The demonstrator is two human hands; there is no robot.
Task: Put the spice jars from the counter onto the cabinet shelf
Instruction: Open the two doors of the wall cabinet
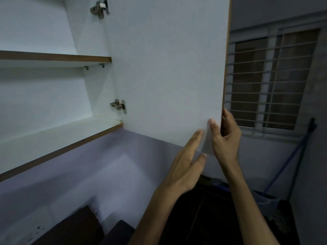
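The white cabinet door [168, 68] stands swung open to the right. My right hand [224, 135] grips its lower outer edge, thumb on the inside face and fingers wrapped behind. My left hand [185, 167] is flat and open, fingers together, near the door's bottom corner. The lower cabinet shelf [53, 138] and the upper shelf [53, 58] both show bare white boards with brown edging. No spice jars are in view.
Two metal hinges [118, 105] join the door to the cabinet. A barred window [269, 82] is at the right, with a blue-handled mop [286, 165] leaning below it. Dark objects [79, 227] sit low at the left by a wall socket [38, 228].
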